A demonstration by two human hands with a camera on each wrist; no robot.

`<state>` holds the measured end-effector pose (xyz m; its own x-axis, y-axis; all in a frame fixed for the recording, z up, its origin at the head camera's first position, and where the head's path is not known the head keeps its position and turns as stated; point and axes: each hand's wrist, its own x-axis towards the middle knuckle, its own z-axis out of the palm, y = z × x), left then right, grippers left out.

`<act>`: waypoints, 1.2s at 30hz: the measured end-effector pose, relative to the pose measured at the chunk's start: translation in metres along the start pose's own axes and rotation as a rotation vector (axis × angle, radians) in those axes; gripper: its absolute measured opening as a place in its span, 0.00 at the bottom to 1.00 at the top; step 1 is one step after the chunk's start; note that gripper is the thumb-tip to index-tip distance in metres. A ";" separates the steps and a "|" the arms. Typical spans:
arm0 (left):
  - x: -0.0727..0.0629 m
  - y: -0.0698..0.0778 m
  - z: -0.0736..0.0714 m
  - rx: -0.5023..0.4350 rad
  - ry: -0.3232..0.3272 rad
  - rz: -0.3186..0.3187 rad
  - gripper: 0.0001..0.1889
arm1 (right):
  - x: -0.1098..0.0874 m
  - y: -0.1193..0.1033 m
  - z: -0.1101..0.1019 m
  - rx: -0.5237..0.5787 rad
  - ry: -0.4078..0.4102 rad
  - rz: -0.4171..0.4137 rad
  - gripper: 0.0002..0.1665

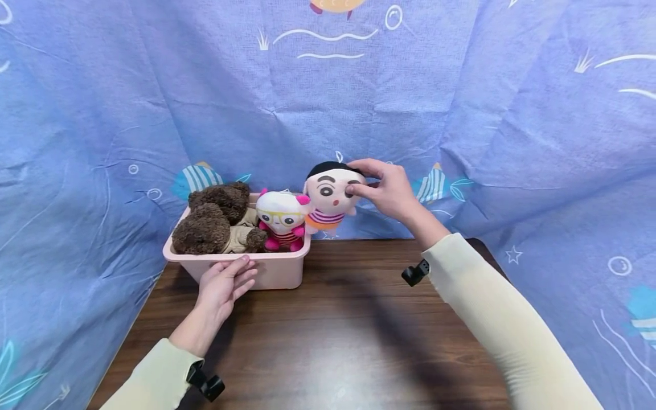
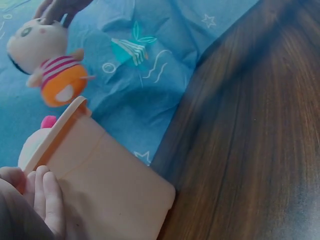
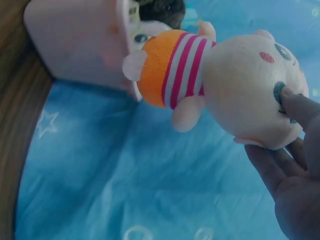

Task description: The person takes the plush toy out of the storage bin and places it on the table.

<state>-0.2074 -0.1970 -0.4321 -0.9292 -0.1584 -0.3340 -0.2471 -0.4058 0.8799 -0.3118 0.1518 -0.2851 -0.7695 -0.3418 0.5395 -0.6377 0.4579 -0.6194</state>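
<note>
Pinching the black-haired, stripe-shirted plush doll (image 1: pixel 329 198) by its head, the right hand (image 1: pixel 392 191) should clear the pale-pink plastic bin (image 1: pixel 279 273) just beside it, the left hand (image 1: pixel 221 286) steadying that with straight, relaxed fingers.

One pink bin (image 1: pixel 279 274) stands on one table (image 1: pixel 333 330). Inside the bin there is one panda doll (image 1: pixel 282 218), along with what look like two brown bears (image 1: pixel 201 229), their bodies overlapping and partly hidden. One boy doll (image 1: pixel 328 202) is at the bin's right end. One left hand (image 1: pixel 222 287) is at the bin's front and one right hand (image 1: pixel 388 188) above and right of the bin, two in all.
</note>
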 end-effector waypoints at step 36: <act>0.004 -0.008 0.002 0.018 0.052 0.046 0.12 | -0.045 0.141 0.056 -0.193 -0.098 0.352 0.29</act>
<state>-0.2095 -0.1921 -0.4395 -0.9243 -0.2227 -0.3100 -0.2101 -0.3810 0.9004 -0.3695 0.1858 -0.4285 -0.9452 -0.2092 0.2507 -0.3236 0.7030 -0.6334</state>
